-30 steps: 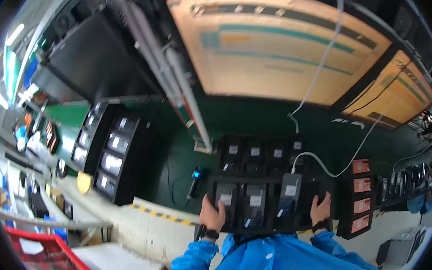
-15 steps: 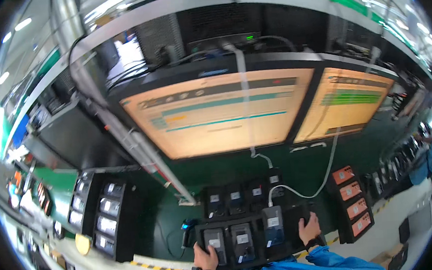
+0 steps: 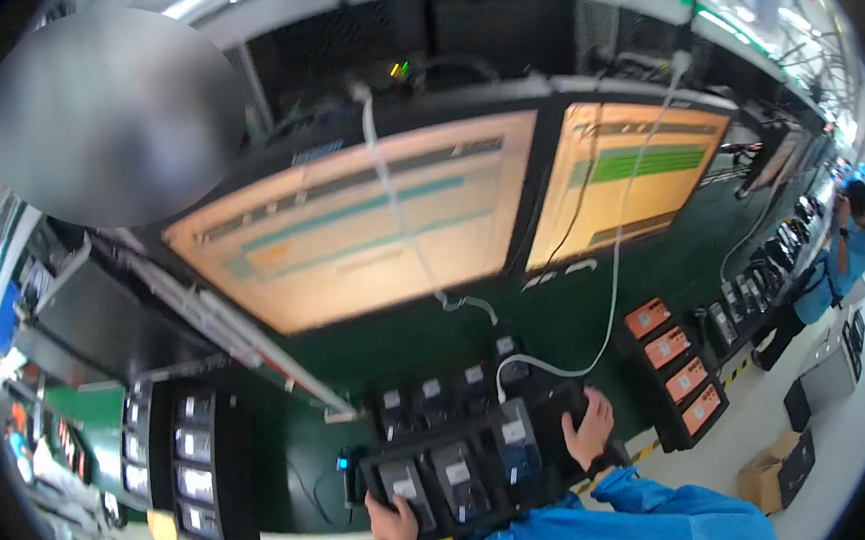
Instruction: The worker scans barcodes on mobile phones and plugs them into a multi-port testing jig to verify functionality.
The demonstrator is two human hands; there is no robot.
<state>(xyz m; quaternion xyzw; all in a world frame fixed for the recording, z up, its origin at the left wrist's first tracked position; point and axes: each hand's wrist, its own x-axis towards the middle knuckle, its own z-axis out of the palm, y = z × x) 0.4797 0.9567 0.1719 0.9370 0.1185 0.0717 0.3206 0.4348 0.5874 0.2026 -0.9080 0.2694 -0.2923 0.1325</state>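
Observation:
A black tray with dark phones in its slots lies in front of me. My left hand is closed round its left end, next to a dark phone. At the tray's right end, my right hand grips the side, thumb inside and fingers along the outer edge. A second dark phone lies in the middle. Nearer my right hand, another phone has a white cable plugged into its top end. Behind stands a further row of dark phones in a black tray.
Two lit monitors stand behind the green bench top. A black tray of orange phones is on the right; black racks of phones stand left. A handheld scanner lies beside the tray. A person in blue is far right.
The view has swung right, so the bench appears farther left and the person in blue shows more fully. Both hands stay on the tray's ends, and the cable remains in the phone.

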